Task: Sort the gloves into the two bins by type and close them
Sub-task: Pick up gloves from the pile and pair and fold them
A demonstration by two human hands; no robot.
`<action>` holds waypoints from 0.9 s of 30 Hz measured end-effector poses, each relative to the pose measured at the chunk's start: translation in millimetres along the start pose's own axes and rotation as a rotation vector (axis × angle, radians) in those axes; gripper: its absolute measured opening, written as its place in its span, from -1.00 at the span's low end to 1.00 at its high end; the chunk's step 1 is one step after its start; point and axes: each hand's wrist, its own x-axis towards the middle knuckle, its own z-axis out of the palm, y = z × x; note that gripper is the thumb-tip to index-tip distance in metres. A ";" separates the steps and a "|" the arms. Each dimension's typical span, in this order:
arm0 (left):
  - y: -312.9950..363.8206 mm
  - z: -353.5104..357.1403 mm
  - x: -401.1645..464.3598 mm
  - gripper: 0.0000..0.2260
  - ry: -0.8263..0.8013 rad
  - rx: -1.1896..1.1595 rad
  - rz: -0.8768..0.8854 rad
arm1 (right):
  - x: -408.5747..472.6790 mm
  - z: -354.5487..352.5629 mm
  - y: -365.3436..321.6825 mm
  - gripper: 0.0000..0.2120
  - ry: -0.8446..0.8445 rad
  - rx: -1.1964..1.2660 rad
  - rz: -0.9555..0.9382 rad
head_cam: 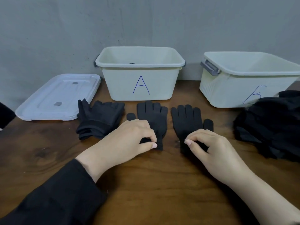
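Two black full-finger gloves lie flat side by side on the wooden table, fingers pointing away from me. My left hand (129, 140) pinches the cuff of the left glove (152, 116). My right hand (209, 148) pinches the cuff of the right glove (186, 119). Left of them sits a stack of black fingerless gloves (100, 119). A large heap of black gloves (269, 127) lies at the right. Bin A (141, 83) stands open behind the gloves, with something small and dark just visible inside. Bin B (227, 91) stands open at the right.
A pale stack of lids (53, 101) lies flat to the left of bin A. A grey wall runs right behind the bins. A dark object (4, 116) shows at the left edge. Bare wood table (146, 184) spreads between my arms.
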 end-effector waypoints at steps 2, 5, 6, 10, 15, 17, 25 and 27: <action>1.3 0.3 -0.1 -0.88 -0.004 -0.011 -0.013 | -0.1 -0.4 -0.1 -0.84 0.002 0.028 0.022; 2.6 1.5 -0.7 -0.89 0.034 -0.109 -0.060 | 0.3 -1.4 -0.5 -0.86 0.000 0.051 0.059; 3.6 1.7 -1.0 -0.89 0.077 -0.157 -0.083 | 0.0 -1.5 -0.7 -0.87 0.001 0.063 0.074; 15.5 0.0 3.5 -0.88 0.390 -0.350 -0.199 | 0.0 -3.5 -3.8 -0.88 0.017 0.115 0.139; 45.7 0.2 25.9 -0.87 0.630 -0.484 -0.231 | 1.5 -3.0 -3.0 -0.77 0.063 0.218 0.206; 60.7 7.1 36.0 -0.88 0.648 -0.479 -0.209 | 2.4 -3.5 -4.2 -0.64 0.085 0.329 0.216; 85.1 41.5 39.1 -0.77 0.380 -0.557 -0.085 | 3.9 -10.5 -12.3 -0.79 0.130 0.650 0.243; 80.4 40.6 37.7 -0.76 0.391 -0.576 -0.075 | 5.7 -8.4 -9.9 -0.76 0.181 0.649 0.293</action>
